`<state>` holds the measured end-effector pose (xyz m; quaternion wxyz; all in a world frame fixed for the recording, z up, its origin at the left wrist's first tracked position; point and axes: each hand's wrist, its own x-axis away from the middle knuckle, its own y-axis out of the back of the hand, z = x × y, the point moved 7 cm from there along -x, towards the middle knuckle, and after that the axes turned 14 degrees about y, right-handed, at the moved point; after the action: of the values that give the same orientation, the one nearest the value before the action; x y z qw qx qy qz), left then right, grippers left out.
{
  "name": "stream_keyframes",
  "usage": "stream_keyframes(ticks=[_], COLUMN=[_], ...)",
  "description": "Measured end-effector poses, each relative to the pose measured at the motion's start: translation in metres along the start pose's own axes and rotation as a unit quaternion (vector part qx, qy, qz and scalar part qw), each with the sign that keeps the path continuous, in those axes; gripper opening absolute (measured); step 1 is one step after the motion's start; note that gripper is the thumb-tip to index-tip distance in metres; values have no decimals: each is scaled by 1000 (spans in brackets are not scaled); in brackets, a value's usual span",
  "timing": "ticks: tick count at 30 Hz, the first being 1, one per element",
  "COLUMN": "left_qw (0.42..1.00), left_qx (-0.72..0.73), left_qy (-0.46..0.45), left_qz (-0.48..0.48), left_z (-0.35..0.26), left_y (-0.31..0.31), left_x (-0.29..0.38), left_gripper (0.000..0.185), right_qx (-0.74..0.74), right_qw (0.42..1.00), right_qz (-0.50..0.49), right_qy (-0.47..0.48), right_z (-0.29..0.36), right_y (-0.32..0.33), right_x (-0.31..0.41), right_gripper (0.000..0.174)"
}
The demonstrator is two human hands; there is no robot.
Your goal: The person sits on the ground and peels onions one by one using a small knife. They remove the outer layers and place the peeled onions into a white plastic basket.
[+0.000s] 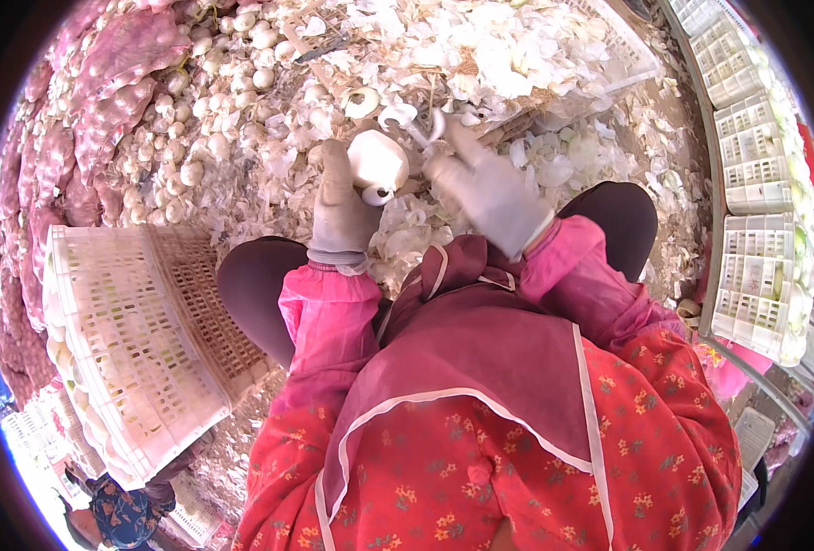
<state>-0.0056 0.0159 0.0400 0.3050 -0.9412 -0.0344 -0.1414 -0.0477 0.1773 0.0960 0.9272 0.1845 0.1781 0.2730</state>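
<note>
My left hand (343, 200), in a pale work glove, holds a peeled white onion (379, 158) with the thumb along its left side. Against the onion's lower edge is a small pale round piece (378, 195) with a dark spot. My right hand (486, 186), gloved too, is just right of the onion and blurred by motion. By its fingertips is a thin pale strip (417, 132), which could be a blade or a peel; whether the hand grips it is unclear. Curved cut onion pieces (361, 103) lie beyond the onion.
Onion skins (503, 52) cover the ground before me. Loose unpeeled onions (217, 103) spill beside pink mesh sacks (117, 62) at the left. A white plastic crate (131, 317) stands by my left knee. Filled crates (755, 268) line the right. Another person (128, 506) is at lower left.
</note>
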Motion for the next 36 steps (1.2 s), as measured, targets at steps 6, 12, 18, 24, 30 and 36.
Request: stream_keyframes(ticks=[6, 12, 18, 24, 30, 36], left_qw=[993, 995, 987, 987, 968, 998], left_qx=[-75, 96, 157, 86, 251, -32], left_qy=[-68, -21, -29, -56, -16, -47], left_qz=[-67, 23, 23, -122, 24, 35], left_z=[-13, -5, 2, 13, 15, 2], left_y=[-3, -13, -4, 14, 12, 14], left_x=[2, 5, -10, -11, -21, -13], left_gripper=[66, 66, 69, 58, 47, 64], right_qx=[-172, -125, -60, -120, -445, -438], right_qw=[981, 989, 991, 988, 865, 857], right_qz=[19, 23, -15, -29, -68, -4], right_qy=[-85, -73, -117, -89, -223, -272], right_z=[-3, -24, -16, -6, -27, -11], right_y=[-41, -25, -27, -57, -71, -50], right_x=[14, -3, 15, 8, 13, 17], right_gripper=[57, 43, 69, 62, 29, 37])
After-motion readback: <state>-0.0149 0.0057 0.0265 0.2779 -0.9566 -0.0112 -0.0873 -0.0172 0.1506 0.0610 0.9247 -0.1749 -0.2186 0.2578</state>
